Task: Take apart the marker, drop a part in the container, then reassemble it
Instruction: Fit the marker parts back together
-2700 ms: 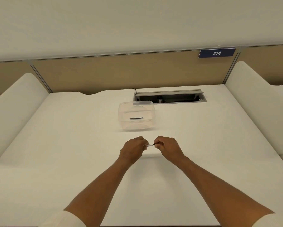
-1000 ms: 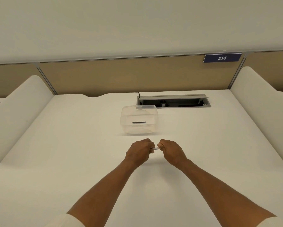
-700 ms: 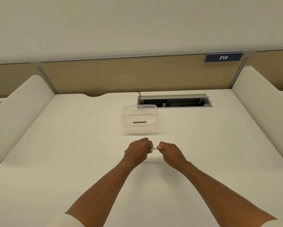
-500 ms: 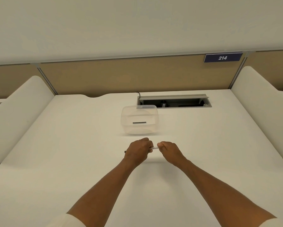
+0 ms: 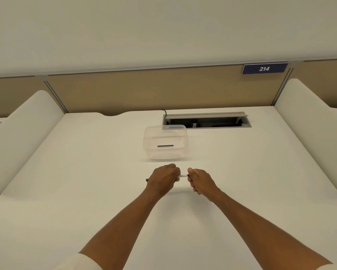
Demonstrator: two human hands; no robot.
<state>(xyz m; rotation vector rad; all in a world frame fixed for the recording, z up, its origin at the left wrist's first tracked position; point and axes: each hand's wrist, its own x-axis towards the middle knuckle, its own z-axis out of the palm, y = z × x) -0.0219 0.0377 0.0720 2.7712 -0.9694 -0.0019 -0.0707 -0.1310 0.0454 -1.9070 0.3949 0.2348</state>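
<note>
I hold a thin marker [image 5: 183, 175] level above the white desk, a short white stretch of its barrel showing between my fists. My left hand [image 5: 163, 179] is closed around its left part, and a dark end pokes out past that hand's left side. My right hand [image 5: 199, 181] grips the right end, which is hidden inside the fingers. Just beyond my hands stands a clear plastic container [image 5: 165, 154]. A short dark stick-like part [image 5: 165, 146] lies flat on its bottom.
The white desk [image 5: 85, 182] has raised white side dividers [image 5: 21, 133] left and right. An open grey cable tray [image 5: 206, 119] is set into the desk right behind the container. A tan back panel carries a blue sign reading 214 [image 5: 264, 68].
My hands have stayed in front of the container gripping the marker. The gap between the fists has widened slightly, showing a bit more of the barrel.
</note>
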